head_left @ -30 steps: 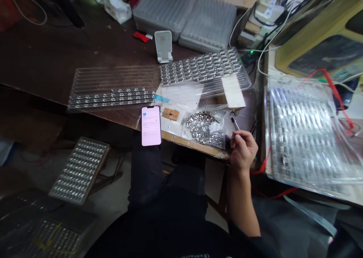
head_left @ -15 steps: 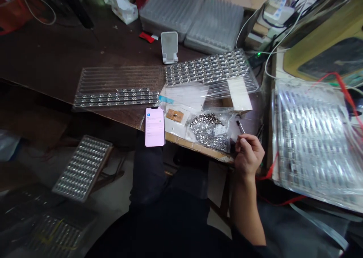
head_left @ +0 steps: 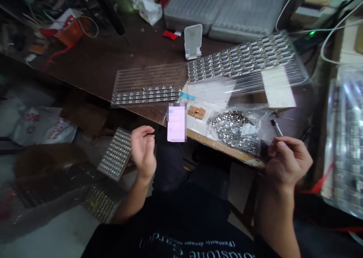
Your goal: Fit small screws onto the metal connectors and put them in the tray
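My right hand pinches a slim metal rod with a dark, thicker end, pointing up and left at the bench's right side. Just left of it lies a clear plastic bag of small shiny metal parts. My left hand is raised off the bench's front edge, its fingers curved and the thumb apart, with nothing visible in it. Near it, a phone with a lit, blurred-out screen rests at the edge. Beside the bag sits a small brown piece on white material.
Behind these lie a clear ribbed tray partly filled with metal rods and a fuller tray. A white phone stand stands behind them. Stacked clear trays are at the back. Lower left is another filled tray.
My left hand has come into view at the left of the phone. The view has shifted, so the bench things appear farther right. My right hand still holds the rod.
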`<state>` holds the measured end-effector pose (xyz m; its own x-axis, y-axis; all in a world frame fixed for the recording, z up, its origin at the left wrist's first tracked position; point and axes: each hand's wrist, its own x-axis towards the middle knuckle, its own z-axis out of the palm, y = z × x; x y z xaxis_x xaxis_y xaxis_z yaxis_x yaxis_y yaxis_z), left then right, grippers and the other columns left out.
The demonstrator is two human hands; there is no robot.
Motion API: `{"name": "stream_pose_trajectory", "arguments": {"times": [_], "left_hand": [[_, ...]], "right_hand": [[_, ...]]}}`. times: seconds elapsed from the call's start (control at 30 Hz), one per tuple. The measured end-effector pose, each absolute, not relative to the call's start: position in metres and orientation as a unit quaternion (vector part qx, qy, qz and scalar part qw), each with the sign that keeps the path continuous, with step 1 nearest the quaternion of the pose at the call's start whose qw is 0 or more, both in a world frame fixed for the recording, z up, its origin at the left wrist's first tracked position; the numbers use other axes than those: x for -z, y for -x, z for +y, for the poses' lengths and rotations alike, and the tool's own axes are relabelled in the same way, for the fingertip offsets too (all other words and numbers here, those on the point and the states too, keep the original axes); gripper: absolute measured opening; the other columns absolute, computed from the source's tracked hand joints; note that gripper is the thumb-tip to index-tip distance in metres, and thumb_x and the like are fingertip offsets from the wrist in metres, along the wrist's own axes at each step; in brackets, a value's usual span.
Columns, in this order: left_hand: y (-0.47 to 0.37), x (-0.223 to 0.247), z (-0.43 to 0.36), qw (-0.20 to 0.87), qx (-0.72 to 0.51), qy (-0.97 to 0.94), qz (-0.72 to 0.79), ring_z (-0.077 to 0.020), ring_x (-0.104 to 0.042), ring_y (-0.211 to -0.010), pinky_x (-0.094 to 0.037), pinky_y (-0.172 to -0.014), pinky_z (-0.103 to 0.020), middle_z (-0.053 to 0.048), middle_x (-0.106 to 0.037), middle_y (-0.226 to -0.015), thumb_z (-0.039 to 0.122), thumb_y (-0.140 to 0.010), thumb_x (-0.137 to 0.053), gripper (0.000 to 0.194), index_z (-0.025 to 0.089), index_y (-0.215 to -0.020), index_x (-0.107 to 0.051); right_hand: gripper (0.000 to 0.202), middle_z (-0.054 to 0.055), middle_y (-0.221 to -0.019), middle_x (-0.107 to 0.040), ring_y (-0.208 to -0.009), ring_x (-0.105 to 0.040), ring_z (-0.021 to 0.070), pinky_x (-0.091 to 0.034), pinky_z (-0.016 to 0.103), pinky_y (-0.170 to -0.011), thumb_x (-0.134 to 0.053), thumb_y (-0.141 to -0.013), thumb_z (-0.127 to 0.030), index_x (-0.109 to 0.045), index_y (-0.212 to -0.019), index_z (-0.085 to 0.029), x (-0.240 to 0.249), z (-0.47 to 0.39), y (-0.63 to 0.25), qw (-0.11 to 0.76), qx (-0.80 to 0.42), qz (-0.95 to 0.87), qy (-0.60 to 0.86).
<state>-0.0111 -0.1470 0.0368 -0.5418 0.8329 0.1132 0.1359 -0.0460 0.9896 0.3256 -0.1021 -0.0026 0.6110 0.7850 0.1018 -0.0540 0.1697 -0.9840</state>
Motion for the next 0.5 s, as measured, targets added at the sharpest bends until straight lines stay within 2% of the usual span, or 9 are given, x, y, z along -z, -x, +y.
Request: {"name": "stream_pose_trajectory", "arguments": {"times": [0.1, 0.2, 0.33, 0.43, 0.5], "left_hand": [[0.003, -0.017, -0.146, 0.318, -0.587, -0.367, 0.648, -0.0202, -0.06, -0.109, -0.049, -0.097, -0.03, -0.006, -0.061, -0.114, 0.042, -0.09, -0.074, 0.034, 0.025, -0.116, -0.062], [-0.004, -0.003, -0.146, 0.427, -0.59, -0.266, 0.631, -0.02, -0.061, -0.109, -0.05, -0.094, -0.031, -0.005, -0.061, -0.113, 0.04, -0.088, -0.073, 0.035, 0.026, -0.117, -0.061], [-0.007, -0.005, -0.145, 0.555, -0.599, -0.141, 0.56, -0.0207, -0.063, -0.114, -0.051, -0.099, -0.037, -0.005, -0.065, -0.119, 0.036, -0.087, -0.069, 0.028, 0.027, -0.113, -0.062], [-0.006, -0.012, -0.142, 0.596, -0.585, -0.106, 0.54, -0.0205, -0.064, -0.114, -0.051, -0.102, -0.038, -0.005, -0.069, -0.119, 0.033, -0.086, -0.067, 0.026, 0.026, -0.112, -0.065], [-0.005, -0.015, -0.141, 0.612, -0.574, -0.092, 0.537, -0.0203, -0.066, -0.112, -0.053, -0.097, -0.035, -0.005, -0.071, -0.118, 0.03, -0.087, -0.067, 0.025, 0.024, -0.112, -0.066]], "right_hand": [[0.01, -0.003, -0.048, -0.057, -0.037, -0.041, 0.0096, -0.025, 0.024, -0.04, -0.075, -0.058, -0.022, -0.073, -0.066, -0.018, 0.002, -0.101, -0.325, 0.701, -0.308, -0.315, 0.561], [0.011, -0.002, -0.05, -0.058, -0.038, -0.042, 0.0091, -0.026, 0.024, -0.039, -0.075, -0.057, -0.022, -0.072, -0.066, -0.017, 0.002, -0.102, -0.325, 0.704, -0.305, -0.307, 0.563], [0.014, -0.002, -0.05, -0.057, -0.038, -0.043, 0.0084, -0.026, 0.023, -0.039, -0.077, -0.06, -0.023, -0.072, -0.069, -0.015, 0.004, -0.104, -0.326, 0.708, -0.307, -0.308, 0.556], [0.014, -0.002, -0.052, -0.059, -0.039, -0.043, 0.009, -0.026, 0.024, -0.039, -0.078, -0.061, -0.026, -0.073, -0.07, -0.017, 0.006, -0.105, -0.327, 0.702, -0.307, -0.315, 0.559], [0.013, -0.002, -0.051, -0.058, -0.039, -0.042, 0.0089, -0.025, 0.023, -0.039, -0.077, -0.062, -0.026, -0.072, -0.07, -0.017, 0.006, -0.104, -0.327, 0.7, -0.306, -0.322, 0.56]]}}
